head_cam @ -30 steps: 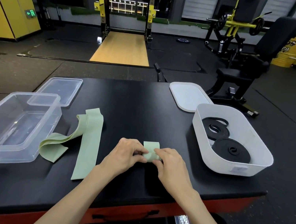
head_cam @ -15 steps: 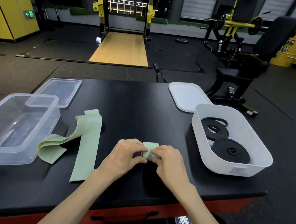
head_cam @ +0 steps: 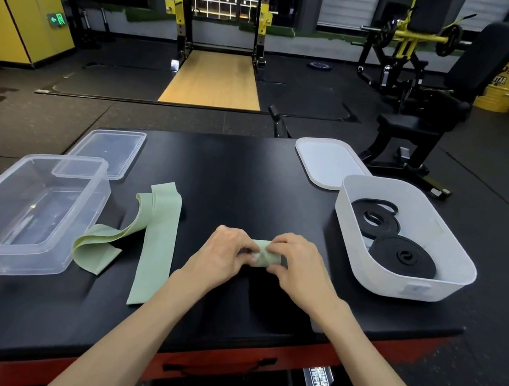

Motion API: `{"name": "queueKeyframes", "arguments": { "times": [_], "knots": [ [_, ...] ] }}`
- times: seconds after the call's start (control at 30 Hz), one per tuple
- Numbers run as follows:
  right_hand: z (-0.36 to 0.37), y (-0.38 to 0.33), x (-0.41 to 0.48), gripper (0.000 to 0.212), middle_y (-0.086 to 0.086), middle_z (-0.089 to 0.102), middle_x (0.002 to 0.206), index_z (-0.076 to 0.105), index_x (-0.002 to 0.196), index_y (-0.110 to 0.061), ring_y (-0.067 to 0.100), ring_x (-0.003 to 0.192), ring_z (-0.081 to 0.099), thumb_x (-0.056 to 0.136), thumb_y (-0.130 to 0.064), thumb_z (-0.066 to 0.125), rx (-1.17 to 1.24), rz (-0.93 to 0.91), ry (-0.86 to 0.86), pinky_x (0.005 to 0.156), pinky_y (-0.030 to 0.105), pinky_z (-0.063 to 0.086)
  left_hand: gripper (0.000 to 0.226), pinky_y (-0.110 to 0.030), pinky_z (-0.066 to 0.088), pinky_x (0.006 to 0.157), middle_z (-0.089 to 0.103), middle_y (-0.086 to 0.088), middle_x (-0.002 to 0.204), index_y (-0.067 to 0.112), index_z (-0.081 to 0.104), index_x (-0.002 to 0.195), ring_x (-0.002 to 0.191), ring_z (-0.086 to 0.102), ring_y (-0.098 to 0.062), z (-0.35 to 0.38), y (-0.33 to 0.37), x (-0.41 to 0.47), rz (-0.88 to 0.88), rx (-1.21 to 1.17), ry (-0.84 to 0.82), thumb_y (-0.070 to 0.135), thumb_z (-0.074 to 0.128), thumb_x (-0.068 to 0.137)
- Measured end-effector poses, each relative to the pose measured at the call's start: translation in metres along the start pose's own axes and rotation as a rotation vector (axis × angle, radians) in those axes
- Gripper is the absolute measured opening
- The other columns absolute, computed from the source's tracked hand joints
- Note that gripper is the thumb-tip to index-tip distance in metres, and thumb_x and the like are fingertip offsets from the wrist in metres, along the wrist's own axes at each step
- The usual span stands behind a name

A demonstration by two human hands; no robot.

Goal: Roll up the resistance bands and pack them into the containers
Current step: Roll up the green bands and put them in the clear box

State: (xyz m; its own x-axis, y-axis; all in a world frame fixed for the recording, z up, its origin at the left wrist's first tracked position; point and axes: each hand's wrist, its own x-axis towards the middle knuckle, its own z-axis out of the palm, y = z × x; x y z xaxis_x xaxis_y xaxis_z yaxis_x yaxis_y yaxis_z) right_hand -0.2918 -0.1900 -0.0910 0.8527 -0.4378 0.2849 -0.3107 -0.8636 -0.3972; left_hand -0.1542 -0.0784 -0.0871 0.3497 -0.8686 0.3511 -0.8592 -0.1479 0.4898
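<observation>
A rolled pale green resistance band (head_cam: 265, 255) lies on the black table (head_cam: 232, 176) near its front middle. My left hand (head_cam: 220, 258) grips its left end and my right hand (head_cam: 300, 265) pinches its right end from above. A second green band (head_cam: 153, 240) lies unrolled and looped on the table to the left. An empty clear plastic container (head_cam: 22, 211) stands at the left. A white tub (head_cam: 404, 241) at the right holds two coiled black bands (head_cam: 402, 256).
A clear lid (head_cam: 107, 149) lies behind the clear container and a white lid (head_cam: 327, 162) behind the white tub. Beyond the table stand a black gym bench (head_cam: 439, 121) and a squat rack (head_cam: 220, 15). The table's red front edge runs below my forearms.
The flat tail of the green band that stuck out beyond my fingers has been rolled in. Both hands stay on the roll in nearly the same place.
</observation>
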Motion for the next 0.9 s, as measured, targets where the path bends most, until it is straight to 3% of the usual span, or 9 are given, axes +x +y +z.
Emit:
{"name": "queueKeyframes", "arguments": {
  "times": [0.13,0.27,0.4,0.57,0.73,0.9],
  "knots": [
    [0.006,-0.001,0.005,0.011,0.001,0.064,0.105,0.072,0.091,-0.009,0.024,0.096,0.056,0.082,-0.01,0.066,-0.061,0.012,-0.051,0.082,0.031,0.043,0.013,-0.032,0.047,0.082,0.069,-0.01,0.087,0.006,0.073,0.093,0.081,0.063,-0.026,0.002,-0.001,0.002,0.017,0.057,-0.033,0.012,0.067,0.084],
    [0.006,0.002,0.009,0.007,0.001,0.064,0.094,0.068,0.077,-0.01,0.025,0.087,0.055,0.081,-0.006,0.064,-0.027,0.024,-0.056,0.074,0.034,0.045,0.009,-0.035,0.053,0.07,0.066,-0.005,0.086,0.007,0.073,0.084,0.074,0.062,-0.021,0.003,-0.001,-0.002,0.085,0.082,0.048,0.013,0.074,0.078],
    [0.007,0.003,0.009,0.01,0.001,0.065,0.093,0.07,0.082,-0.012,0.024,0.084,0.056,0.083,-0.007,0.062,0.012,0.028,-0.032,0.071,0.033,0.046,0.014,-0.036,0.054,0.066,0.066,-0.006,0.084,0.005,0.071,0.081,0.07,0.062,-0.023,0.006,0.0,-0.004,0.108,0.095,0.017,0.007,0.079,0.07],
    [0.006,0.004,0.008,0.015,0.002,0.066,0.094,0.069,0.095,-0.012,0.024,0.087,0.059,0.084,-0.01,0.059,0.032,-0.008,-0.045,0.074,0.04,0.05,0.004,-0.037,0.054,0.061,0.066,-0.007,0.079,0.004,0.07,0.076,0.065,0.063,-0.024,0.008,-0.005,0.0,0.131,0.111,0.014,0.001,0.072,0.074],
    [0.0,0.0,0.007,0.026,-0.004,0.062,0.107,0.07,0.103,-0.017,0.016,0.1,0.053,0.08,-0.007,0.065,0.012,-0.027,0.009,0.081,0.032,0.047,0.015,-0.033,0.051,0.076,0.069,-0.007,0.089,0.008,0.073,0.093,0.078,0.064,-0.023,0.005,-0.005,0.007,0.082,0.103,-0.027,0.004,0.068,0.079],
    [0.008,-0.003,0.008,0.036,-0.001,0.066,0.106,0.072,0.11,-0.019,0.021,0.1,0.055,0.081,0.0,0.063,0.006,-0.025,0.019,0.081,0.031,0.046,0.016,-0.034,0.051,0.078,0.068,-0.005,0.087,0.01,0.073,0.094,0.079,0.063,-0.022,0.005,-0.005,0.006,0.068,0.055,-0.024,0.006,0.068,0.08]
  ]
}}
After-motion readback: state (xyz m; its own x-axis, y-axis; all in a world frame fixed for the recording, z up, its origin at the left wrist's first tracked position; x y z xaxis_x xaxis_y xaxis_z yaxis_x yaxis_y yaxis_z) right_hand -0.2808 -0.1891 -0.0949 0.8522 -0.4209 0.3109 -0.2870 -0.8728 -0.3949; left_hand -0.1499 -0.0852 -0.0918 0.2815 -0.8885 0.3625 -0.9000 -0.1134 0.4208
